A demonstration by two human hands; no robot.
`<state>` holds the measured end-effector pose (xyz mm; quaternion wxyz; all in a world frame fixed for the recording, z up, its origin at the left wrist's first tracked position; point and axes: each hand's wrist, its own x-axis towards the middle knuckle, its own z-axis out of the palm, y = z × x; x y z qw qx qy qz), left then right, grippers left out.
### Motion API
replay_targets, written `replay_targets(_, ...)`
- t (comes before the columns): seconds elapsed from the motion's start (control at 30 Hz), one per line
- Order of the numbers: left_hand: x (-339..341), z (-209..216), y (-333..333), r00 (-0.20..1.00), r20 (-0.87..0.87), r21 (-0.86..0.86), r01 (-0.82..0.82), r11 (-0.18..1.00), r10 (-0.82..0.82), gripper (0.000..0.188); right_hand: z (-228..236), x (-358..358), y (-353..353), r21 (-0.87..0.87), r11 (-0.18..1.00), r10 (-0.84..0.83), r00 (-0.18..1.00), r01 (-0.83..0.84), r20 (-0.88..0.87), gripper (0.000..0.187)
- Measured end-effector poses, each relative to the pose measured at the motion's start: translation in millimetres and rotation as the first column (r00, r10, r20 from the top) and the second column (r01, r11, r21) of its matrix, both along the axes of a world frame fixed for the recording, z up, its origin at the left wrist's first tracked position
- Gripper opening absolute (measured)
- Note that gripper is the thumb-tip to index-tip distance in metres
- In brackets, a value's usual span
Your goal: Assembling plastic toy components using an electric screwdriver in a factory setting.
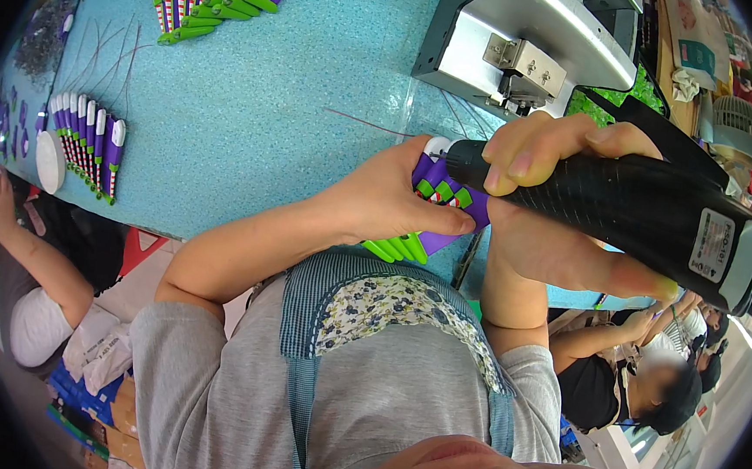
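My left hand (pixel 388 192) is closed round a small bundle of purple plastic pieces (pixel 434 189) with green, white and red-striped parts; its thumb presses across them. Green ends (pixel 399 247) stick out below the hand, and part of the bundle is hidden by my fingers. In my right hand (pixel 536 246) is a black electric screwdriver (pixel 627 204), held sideways with the fingers wrapped round its body. Its thin bit points left at the white end (pixel 435 146) of one piece; I cannot tell whether they touch.
Similar pieces lie fanned on the blue table (pixel 254 113) at the far left (pixel 213 1) and left (pixel 86 136), near a white disc (pixel 50 162) and thin wires (pixel 114 55). A metal fixture (pixel 528 49) stands beyond my right hand, beside green parts (pixel 643 89). Co-workers sit both sides.
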<state>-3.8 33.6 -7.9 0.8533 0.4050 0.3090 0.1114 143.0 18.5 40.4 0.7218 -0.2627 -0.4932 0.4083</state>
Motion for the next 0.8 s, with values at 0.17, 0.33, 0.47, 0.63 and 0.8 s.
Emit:
replay_targets(0.17,-4,3,1,0.999,-0.029,0.044,-0.016,0.999,0.017,0.058,12,-5,-6,-0.09,0.993,-0.074,0.997,0.072,-0.023,0.095)
replay_targets(0.33,-12,-2,-1,0.99,-0.025,0.074,-0.136,0.988,0.138,0.064,55,30,-27,0.071,0.987,-0.152,0.974,0.142,0.17,0.091)
replay_targets(0.47,-9,-1,-11,0.977,0.108,-0.084,-0.175,0.981,0.183,0.062,17,3,-33,-0.08,0.982,-0.171,0.985,0.171,0.014,0.094)
replay_targets(0.63,-8,1,-13,0.984,-0.09,-0.196,-0.168,0.966,0.152,0.058,30,25,-4,0.111,0.993,-0.061,0.988,0.046,0.138,0.1)
replay_targets(0.8,-7,3,-14,0.991,-0.114,-0.25,-0.103,0.963,0.076,0.043,26,62,34,0.209,0.956,0.165,0.966,-0.206,0.2,0.101)
